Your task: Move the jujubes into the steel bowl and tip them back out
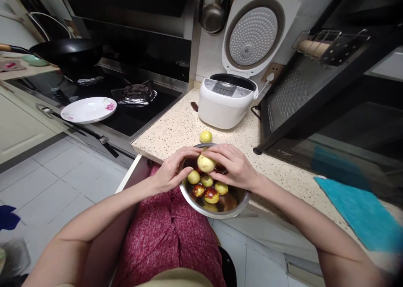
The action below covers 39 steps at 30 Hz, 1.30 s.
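A steel bowl [217, 215] of jujubes sits at the counter's front edge, before my lap. Above the fruit, a pale yellow-green jujube [206, 163] is held between my fingers. My right hand [236, 166] grips it from the right, fingers over its top and thumb below. From the left, the curled fingers of my left hand [175, 168] meet its upper side. Several jujubes lie in the bowl, among them a red-brown and yellow jujube [211, 195] and a greenish jujube [193, 177]. Behind the bowl, a single yellow jujube [205, 136] rests on the counter.
A white rice cooker [225, 106] stands behind with its lid up. On the left, a flowered plate [88, 110] lies on the stove by a burner [137, 93] and a black wok [69, 52]. At right are a black oven [340, 123] and a turquoise cloth [359, 211].
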Tool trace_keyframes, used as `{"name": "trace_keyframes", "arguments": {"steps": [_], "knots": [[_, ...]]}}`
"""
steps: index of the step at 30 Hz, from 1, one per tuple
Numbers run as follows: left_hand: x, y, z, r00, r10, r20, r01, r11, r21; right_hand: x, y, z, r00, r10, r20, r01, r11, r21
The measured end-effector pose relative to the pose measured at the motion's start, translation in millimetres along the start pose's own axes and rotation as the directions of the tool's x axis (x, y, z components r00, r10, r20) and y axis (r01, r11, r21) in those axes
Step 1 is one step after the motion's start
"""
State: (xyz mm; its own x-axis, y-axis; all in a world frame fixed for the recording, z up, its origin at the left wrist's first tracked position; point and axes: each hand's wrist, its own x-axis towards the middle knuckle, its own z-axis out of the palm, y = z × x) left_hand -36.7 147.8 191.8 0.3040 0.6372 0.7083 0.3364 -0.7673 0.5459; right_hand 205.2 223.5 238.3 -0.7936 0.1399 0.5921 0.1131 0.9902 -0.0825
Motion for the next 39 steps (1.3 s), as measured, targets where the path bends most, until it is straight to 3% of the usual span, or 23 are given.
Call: {"name": "trace_keyframes", "arguments": {"steps": [5,8,12,15,29,39], "knots": [[-8.3,-28.0,0.2,0.948,0.304,0.093,-0.311,0.947,0.083,4.9,-1.4,-9.8,0.98,0.161,0.116,-0.183,0.958,0.222],[-9.4,-33.7,1.0,0.921,0.372,0.114,-0.384,0.918,0.104,5.9,-2.6,-12.5,0.957,0.182,0.224,-0.239,0.935,0.261],[-9.1,-30.9,0.9,0.883,0.42,0.21,-0.449,0.885,0.118,4.1,-0.4,-12.2,0.942,0.18,0.282,-0.255,0.932,0.257],[-9.1,-29.1,0.6,0.874,0.417,0.248,-0.457,0.879,0.134,2.4,4.4,-12.0,0.939,0.178,0.295,-0.257,0.932,0.256],[-6.1,-28.4,2.5,0.894,0.399,0.203,-0.418,0.906,0.064,1.5,16.8,-15.6,0.935,0.163,0.315,-0.257,0.923,0.286],[-7.3,-32.2,7.8,0.896,0.414,0.163,-0.425,0.904,0.04,0.2,52.6,-13.8,0.945,0.317,0.083,-0.325,0.938,0.119]]}}
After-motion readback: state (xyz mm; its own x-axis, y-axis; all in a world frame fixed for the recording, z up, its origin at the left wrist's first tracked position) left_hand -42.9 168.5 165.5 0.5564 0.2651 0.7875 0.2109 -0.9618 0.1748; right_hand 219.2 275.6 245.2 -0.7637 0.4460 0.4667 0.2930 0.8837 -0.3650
